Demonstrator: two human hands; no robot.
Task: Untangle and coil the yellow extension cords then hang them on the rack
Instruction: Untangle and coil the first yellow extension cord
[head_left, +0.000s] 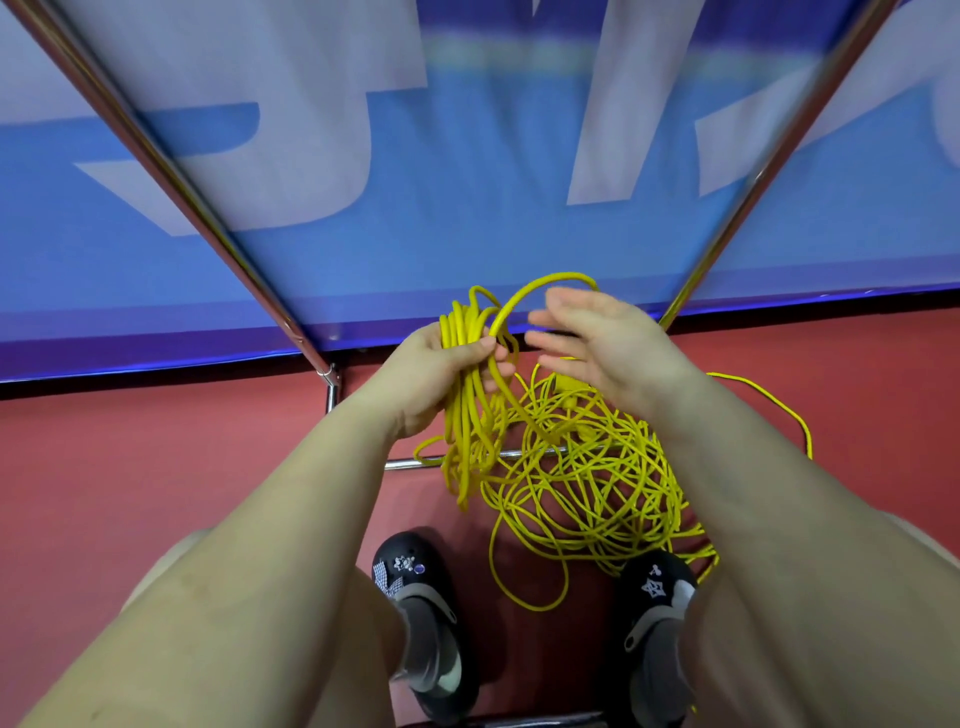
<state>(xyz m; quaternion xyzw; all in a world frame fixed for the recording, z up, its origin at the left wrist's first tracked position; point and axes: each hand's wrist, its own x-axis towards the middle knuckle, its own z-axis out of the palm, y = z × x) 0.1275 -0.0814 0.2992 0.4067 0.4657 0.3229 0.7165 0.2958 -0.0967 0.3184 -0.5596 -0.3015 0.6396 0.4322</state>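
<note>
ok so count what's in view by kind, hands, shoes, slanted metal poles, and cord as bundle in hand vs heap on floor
hands: 2, left hand gripping the coiled bundle, right hand open
shoes: 2
slanted metal poles: 2
coiled bundle: 1
tangled heap on floor: 1
total: 8

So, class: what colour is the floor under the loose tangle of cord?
Red, seen in the head view, beneath the yellow tangle.
</note>
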